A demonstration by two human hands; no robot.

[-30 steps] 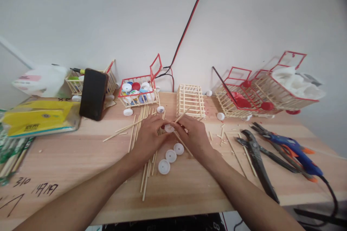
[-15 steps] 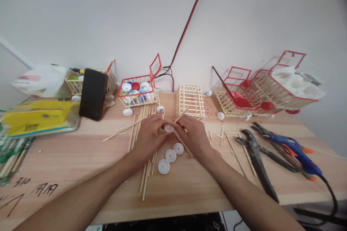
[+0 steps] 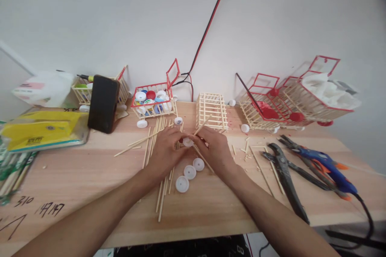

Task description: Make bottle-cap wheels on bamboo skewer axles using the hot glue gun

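Observation:
Over the middle of the table my left hand (image 3: pixel 165 144) is closed, pinching a white bottle cap (image 3: pixel 187 142) by its side. My right hand (image 3: pixel 216 148) is closed around a thin wooden stick (image 3: pixel 203 125) whose upper end pokes out above the fingers. The fingers hide where the stick meets the cap. Below the right fingers another stick, or its lower part, (image 3: pixel 205 160) slants down. Three white bottle caps (image 3: pixel 189 172) lie in a slanting row nearer to me, hollow side up. Loose wooden sticks (image 3: pixel 161 202) lie beside and under my left hand.
An unpainted stick basket (image 3: pixel 211 110) stands behind my hands. Red-rimmed mini carts (image 3: pixel 153 102) line the wall, one full of bottle caps. At right lie black cutters (image 3: pixel 285 180) and a blue glue gun (image 3: pixel 328 166); at left, a phone (image 3: pixel 103 104) and a yellow packet (image 3: pixel 42 130).
My hands stay almost where they were, holding the cap and stick. The stick's upper end has risen slightly. The whole view has shifted a little.

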